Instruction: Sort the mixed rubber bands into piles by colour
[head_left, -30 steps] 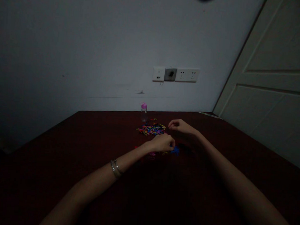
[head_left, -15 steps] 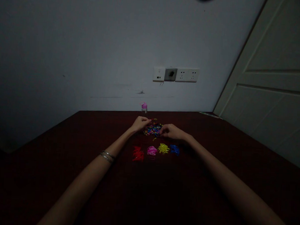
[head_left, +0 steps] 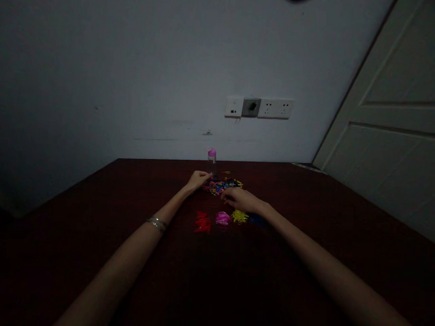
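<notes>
Nearest, two bare forearms (head_left: 127,257) reach in over a dark red-brown table (head_left: 148,184), the left one wearing silvery bracelets (head_left: 157,223) close to the wrist. Between them lie four small piles in a loose row, left to right: a red pile (head_left: 202,223), a pink pile (head_left: 222,218), a yellow pile (head_left: 239,217) and a dim blue pile (head_left: 258,220), which sits in shadow just below the right wrist.

Beyond the row, the right hand (head_left: 242,199) is palm down at the near right edge of a mixed heap (head_left: 215,187) of little multicoloured loops, its fingers curled — whether its grip is closed on a piece, I cannot tell. The left hand (head_left: 198,180) is at the heap's far left side, thumb and fingertips close together; it is too dark and small to tell whether that grip has anything in it.

Just behind the heap a clear bottle (head_left: 212,159) with a pink cap stands upright, near the left fingertips. A few stray loops (head_left: 225,172) lie to its right. Farther back rises a scuffed pale wall (head_left: 152,83) with a row of socket plates (head_left: 275,108) — and, at right, a panelled door (head_left: 396,113).
</notes>
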The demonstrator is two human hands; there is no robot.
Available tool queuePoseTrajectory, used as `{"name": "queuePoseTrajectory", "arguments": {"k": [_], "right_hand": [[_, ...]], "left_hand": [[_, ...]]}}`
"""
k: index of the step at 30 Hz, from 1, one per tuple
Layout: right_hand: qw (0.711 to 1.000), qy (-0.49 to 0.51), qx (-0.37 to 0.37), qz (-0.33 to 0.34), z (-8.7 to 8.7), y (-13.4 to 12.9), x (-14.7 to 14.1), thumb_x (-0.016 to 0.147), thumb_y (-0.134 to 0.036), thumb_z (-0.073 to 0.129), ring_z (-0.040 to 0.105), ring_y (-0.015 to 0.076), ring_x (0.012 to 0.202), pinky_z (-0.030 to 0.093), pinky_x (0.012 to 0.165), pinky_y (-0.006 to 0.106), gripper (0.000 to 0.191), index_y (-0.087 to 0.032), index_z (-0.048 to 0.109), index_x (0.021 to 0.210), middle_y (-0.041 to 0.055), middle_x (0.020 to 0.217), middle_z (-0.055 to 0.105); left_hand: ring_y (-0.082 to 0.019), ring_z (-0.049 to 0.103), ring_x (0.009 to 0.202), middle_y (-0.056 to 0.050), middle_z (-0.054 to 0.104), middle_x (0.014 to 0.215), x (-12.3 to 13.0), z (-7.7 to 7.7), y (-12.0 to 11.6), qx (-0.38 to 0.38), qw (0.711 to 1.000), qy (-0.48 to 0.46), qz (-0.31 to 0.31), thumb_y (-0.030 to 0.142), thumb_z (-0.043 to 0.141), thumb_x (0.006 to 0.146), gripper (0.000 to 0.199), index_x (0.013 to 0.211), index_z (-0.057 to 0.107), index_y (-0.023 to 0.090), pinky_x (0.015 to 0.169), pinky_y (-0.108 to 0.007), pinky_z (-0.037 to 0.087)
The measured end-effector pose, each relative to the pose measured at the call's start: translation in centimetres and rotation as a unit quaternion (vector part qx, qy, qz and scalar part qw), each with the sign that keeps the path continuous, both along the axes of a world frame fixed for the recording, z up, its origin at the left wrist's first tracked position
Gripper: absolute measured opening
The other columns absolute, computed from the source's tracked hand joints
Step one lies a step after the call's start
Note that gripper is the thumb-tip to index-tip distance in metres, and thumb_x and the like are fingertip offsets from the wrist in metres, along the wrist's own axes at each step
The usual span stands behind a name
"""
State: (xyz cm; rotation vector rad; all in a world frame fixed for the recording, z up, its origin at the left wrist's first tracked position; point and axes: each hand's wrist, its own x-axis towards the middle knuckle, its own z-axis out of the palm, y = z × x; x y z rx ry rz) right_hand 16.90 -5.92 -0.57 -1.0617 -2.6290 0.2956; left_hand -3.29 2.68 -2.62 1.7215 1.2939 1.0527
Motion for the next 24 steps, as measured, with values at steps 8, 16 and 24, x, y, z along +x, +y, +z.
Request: {"name": "queuePoseTrajectory", "arguments": {"k": [8, 16, 24], "right_hand": [[0.999, 0.016, -0.030, 0.000, 1.0, -0.1, 0.2, 0.072, -0.009, 0.046, 0.052, 0.0107, 0.066, 0.035, 0.059, 0.020, 0.026, -0.017, 0.060, 0.092, 0.0027, 0.078, 0.061], [0.985, 0.037, -0.166, 0.019, 5.3, 0.0, 2.7, 0.064, -0.006, 0.047, 0.051, 0.0105, 0.063, 0.038, 0.058, 0.022, 0.031, -0.014, 0.061, 0.091, 0.0029, 0.074, 0.061], [0.966, -0.041, -0.255, 0.021, 4.5, -0.6, 2.1, 0.059, -0.006, 0.047, 0.053, 0.0104, 0.060, 0.039, 0.055, 0.021, 0.032, -0.014, 0.062, 0.086, 0.0016, 0.070, 0.061]], "left_hand": [[-0.004, 0.027, 0.038, 0.006, 0.036, 0.041, 0.0, 0.4, -0.5, 0.000, 1.000, -0.008, -0.005, 0.046, 0.053, 0.067, 0.040, 0.071, 0.064, 0.008, 0.041, -0.019, 0.019], [-0.005, 0.030, 0.040, 0.005, 0.039, 0.041, 0.4, 1.2, -0.3, -0.016, 0.998, 0.041, -0.051, 0.040, 0.056, 0.065, 0.034, 0.072, 0.065, 0.007, 0.041, -0.019, 0.020], [-0.007, 0.042, 0.051, -0.001, 0.056, 0.057, 1.2, 1.6, -0.4, 0.023, 0.990, 0.072, -0.122, 0.037, 0.057, 0.064, 0.034, 0.074, 0.068, 0.006, 0.049, -0.019, 0.030]]}}
